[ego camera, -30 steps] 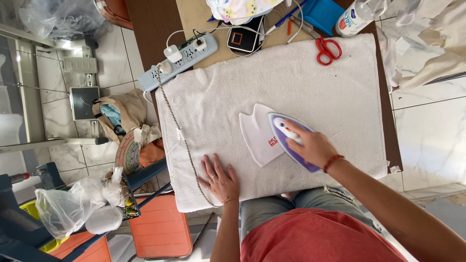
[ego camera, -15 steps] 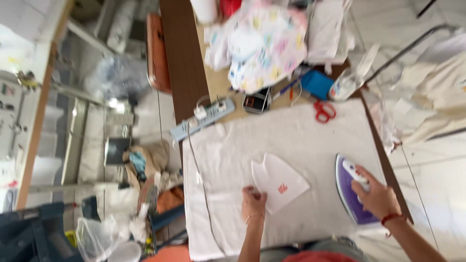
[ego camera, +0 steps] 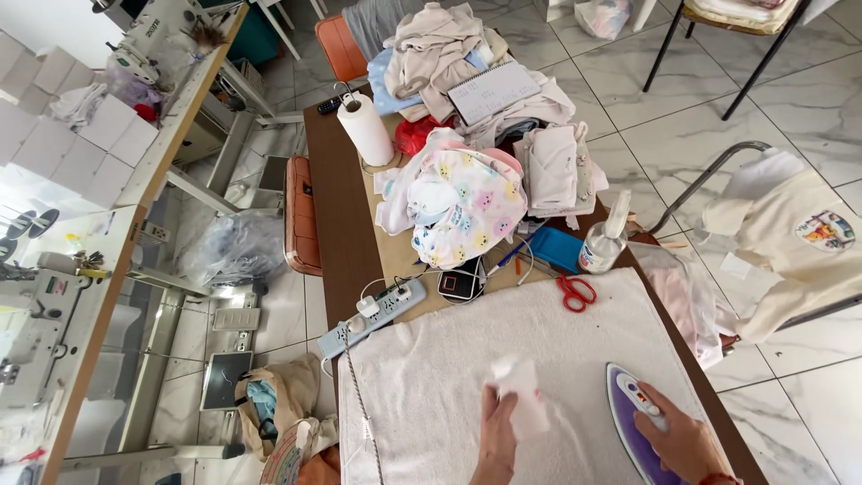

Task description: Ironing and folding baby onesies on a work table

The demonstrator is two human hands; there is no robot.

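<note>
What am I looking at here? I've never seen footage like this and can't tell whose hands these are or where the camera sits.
The camera is worn on a person's head and looks down at their own two bare hands. The left hand lifts a small white piece of fabric above a white towel spread on a brown table. The right hand grips a purple iron resting on the towel. Further back lie red scissors, a spray bottle, a power strip, a paper towel roll and piled clothes.
</note>
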